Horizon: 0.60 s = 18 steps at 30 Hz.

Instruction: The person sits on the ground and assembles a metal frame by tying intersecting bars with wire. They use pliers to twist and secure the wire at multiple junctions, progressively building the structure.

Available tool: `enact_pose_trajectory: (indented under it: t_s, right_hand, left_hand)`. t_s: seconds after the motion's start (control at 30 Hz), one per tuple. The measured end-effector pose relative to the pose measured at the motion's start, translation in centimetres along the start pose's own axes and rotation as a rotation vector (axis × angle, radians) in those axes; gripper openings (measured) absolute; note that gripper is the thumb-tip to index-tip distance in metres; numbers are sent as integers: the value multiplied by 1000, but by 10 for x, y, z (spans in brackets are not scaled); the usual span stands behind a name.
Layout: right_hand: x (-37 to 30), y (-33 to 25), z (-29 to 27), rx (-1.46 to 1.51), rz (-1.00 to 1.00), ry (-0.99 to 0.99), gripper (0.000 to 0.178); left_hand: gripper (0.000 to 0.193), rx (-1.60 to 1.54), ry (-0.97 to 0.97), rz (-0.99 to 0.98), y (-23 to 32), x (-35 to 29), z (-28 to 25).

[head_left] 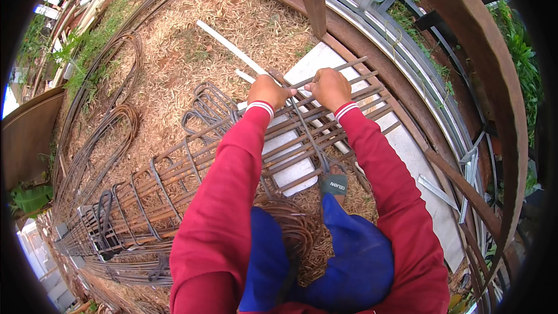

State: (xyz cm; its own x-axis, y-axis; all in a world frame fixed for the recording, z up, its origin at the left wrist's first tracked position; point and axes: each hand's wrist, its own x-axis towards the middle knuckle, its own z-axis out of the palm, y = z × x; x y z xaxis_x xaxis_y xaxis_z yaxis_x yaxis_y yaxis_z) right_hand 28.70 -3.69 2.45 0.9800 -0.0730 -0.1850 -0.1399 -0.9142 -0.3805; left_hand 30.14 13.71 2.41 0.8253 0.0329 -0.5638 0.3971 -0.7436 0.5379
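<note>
A long cage of rusty rebar [290, 161] runs from the lower left to the bar ends right of centre, with bent stirrups [156, 175] around its bars. My left hand [268, 91] is closed on the cage's far top bar, at the upper corner of a dark stirrup [306, 127]. Just to its right, my right hand [330, 88] is closed around the same bar, thumb side toward the left hand. Whether either hand also pinches a thin tie wire is hidden by the fingers. A sandaled foot [333, 185] stands beside the stirrup's near end.
White boards [407, 157] lie under the bar ends. A white strip [231, 46] lies on straw-covered ground beyond my left hand. Loose stirrups [203, 107] sit past the cage; coiled rods [125, 122] are at left. A rusty steel post [310, 0] and curved beam [494, 70] stand at right.
</note>
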Motion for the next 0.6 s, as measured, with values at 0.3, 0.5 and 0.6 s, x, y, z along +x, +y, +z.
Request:
enact_pose_trajectory:
  t_s: [0.3, 0.5, 0.6]
  right_hand:
    - [-3, -19, 0, -365, -153, 145, 45]
    - [39, -13, -7, -158, -500, -386, 49]
    - [68, -26, 6, -344, -433, -776, 41]
  left_hand:
    - [27, 63, 137, -37, 21, -25, 3]
    - [46, 48, 196, -24, 22, -28, 10]
    - [47, 70, 210, -36, 27, -31, 13]
